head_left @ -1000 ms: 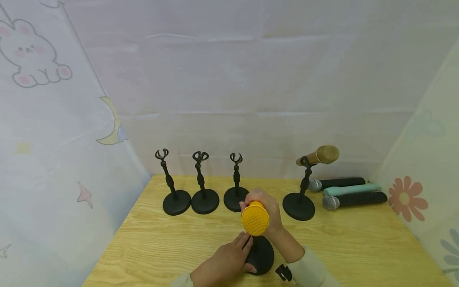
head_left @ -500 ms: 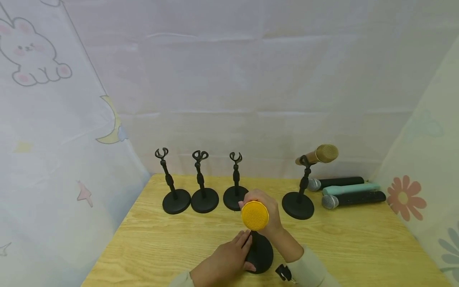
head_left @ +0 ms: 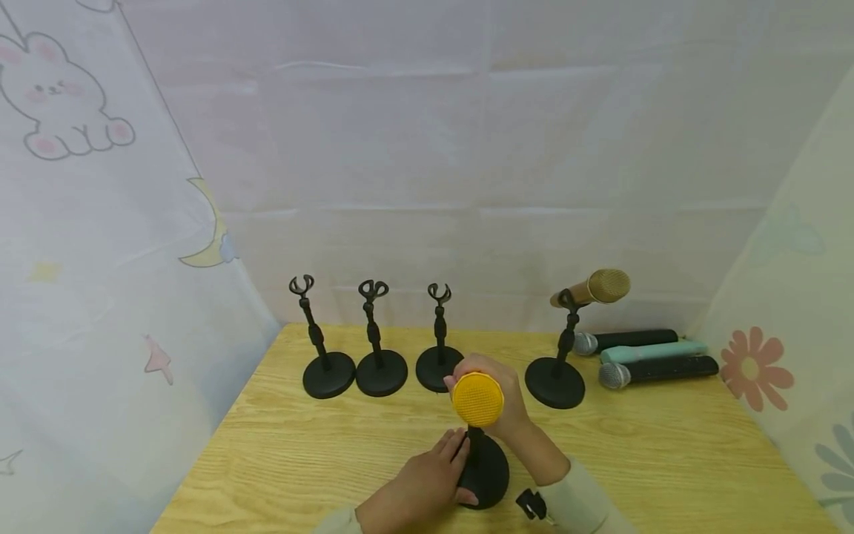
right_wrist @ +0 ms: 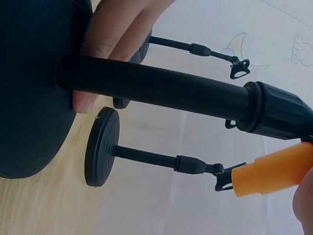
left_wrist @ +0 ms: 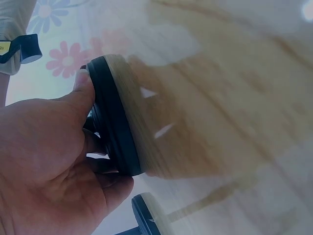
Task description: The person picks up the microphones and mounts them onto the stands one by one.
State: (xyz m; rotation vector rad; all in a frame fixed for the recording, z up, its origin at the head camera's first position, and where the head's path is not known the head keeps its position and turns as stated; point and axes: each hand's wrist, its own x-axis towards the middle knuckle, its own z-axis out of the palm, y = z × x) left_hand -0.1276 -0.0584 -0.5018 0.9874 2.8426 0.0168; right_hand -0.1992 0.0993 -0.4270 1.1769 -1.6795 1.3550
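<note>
My right hand [head_left: 503, 400] grips a yellow-orange microphone [head_left: 477, 399], its round mesh head facing the head camera. Below the microphone stands a black desktop microphone stand [head_left: 488, 475]; its pole [right_wrist: 161, 88] and the microphone's smooth orange tail [right_wrist: 274, 169] show in the right wrist view. The stand's clip is hidden behind the microphone and hand in the head view. My left hand [head_left: 423, 478] holds the round base, thumb on one edge and fingers on the other, as the left wrist view shows at the base [left_wrist: 115, 117].
Behind, three black stands with bare clips [head_left: 327, 374] [head_left: 380, 372] [head_left: 437, 367] stand in a row. To their right, another stand [head_left: 555, 382] bears a gold microphone [head_left: 603, 288]. Two black microphones [head_left: 667, 369] [head_left: 637, 340] and a mint-green one [head_left: 657, 351] lie at the table's back right.
The orange microphone's head has risen slightly away from the base, uncovering a bit more of the pole. The left hand has kept its place on the base.
</note>
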